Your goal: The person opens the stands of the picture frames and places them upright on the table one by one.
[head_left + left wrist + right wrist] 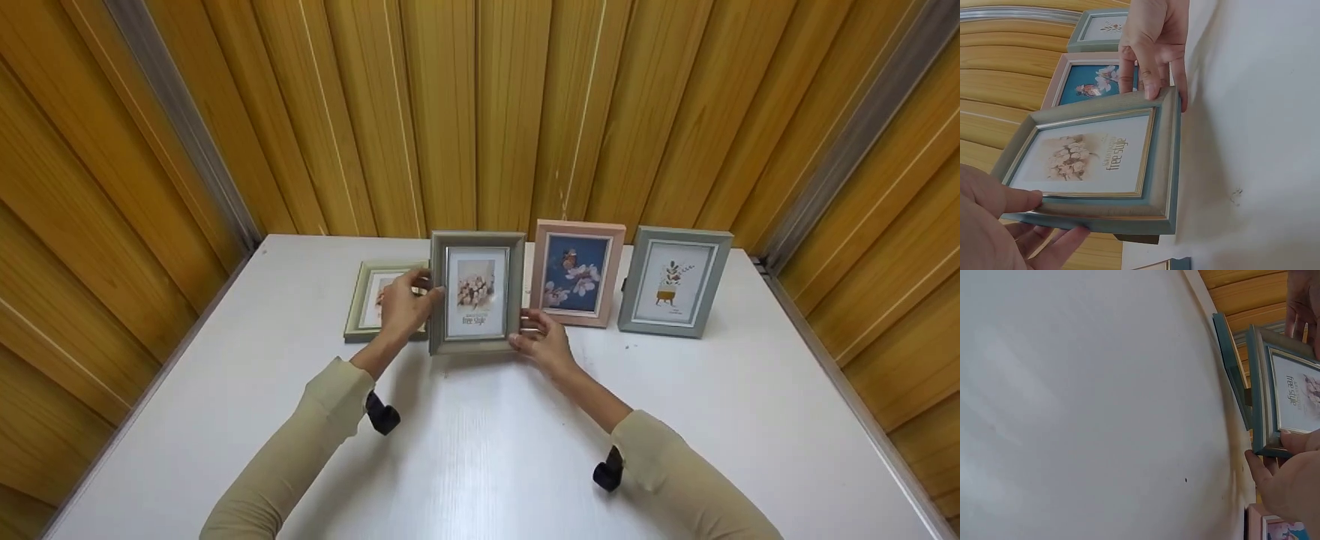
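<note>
Both hands hold a grey-green picture frame (476, 292) upright, its face with a flower print turned toward me. My left hand (405, 306) grips its left edge, thumb on the front and fingers round the side and back. At the lower right corner my right hand (550, 346) pinches it, thumb on the front. In the left wrist view the frame's sides look teal, and a dark piece, probably its stand, shows (1139, 238) below the edge. Behind my left hand a smaller light-green frame (360, 304) leans back on the table, partly covered by hand and frame.
To the right stand a pink frame (577, 274) with a blossom picture and a blue-green frame (673, 281) with a potted-plant picture. All are near the back of the white table (480, 450). Wood-patterned panels (480, 112) close in the back and sides.
</note>
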Tool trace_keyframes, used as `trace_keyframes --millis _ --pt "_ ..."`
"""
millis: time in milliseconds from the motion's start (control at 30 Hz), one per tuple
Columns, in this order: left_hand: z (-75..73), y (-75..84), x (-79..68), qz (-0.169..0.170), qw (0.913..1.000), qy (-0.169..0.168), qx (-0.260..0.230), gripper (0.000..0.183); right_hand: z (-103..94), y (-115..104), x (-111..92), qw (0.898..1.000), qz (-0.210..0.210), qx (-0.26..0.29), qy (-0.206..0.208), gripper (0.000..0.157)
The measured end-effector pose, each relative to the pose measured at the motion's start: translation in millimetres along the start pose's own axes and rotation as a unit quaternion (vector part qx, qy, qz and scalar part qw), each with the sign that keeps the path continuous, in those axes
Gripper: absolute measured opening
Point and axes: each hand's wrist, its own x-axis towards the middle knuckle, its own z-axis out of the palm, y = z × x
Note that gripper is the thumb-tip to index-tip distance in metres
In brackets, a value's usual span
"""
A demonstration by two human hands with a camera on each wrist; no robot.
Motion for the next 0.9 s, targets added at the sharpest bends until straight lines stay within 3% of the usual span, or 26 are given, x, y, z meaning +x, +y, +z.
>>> trace_keyframes --millis 100,200,400,500,633,767,900 --pt "5.6 -3.1 6.6 -0.004 0.9996 0.011 -0.024 0.035 3.2 -2 4 0.998 -0.042 -0.040 0.031 0.048" --pt "10.9 -7.0 14.2 -0.014 0.9981 0.017 -0.057 0.033 8.1 -5 9 0.989 -0.086 -0.103 0.067 0.045" --pt "20.2 -16.9 30.1 -0.012 0.9927 0.015 -0.119 0.034 14.3 -6 20 0.974 -0.129 -0.156 0.103 0.042" --pt "22.7 -22.6 37.2 0.007 0.9935 0.016 -0.112 0.034 13.9 -5 21 0.974 -0.129 -0.165 0.085 0.043" --pt "25.0 -30.5 47.8 0.025 0.9939 0.016 -0.106 0.035 12.6 -6 22 0.979 -0.117 -0.167 0.027 0.054" --pt "28.8 -38.9 58.4 0.020 0.9931 0.002 -0.116 0.037 11.5 -6 24 0.982 -0.084 -0.169 -0.019 0.069" --pt "33.5 -44.0 64.4 0.011 0.9919 -0.015 -0.126 0.038 8.4 -4 26 0.981 -0.051 -0.185 -0.028 0.076"
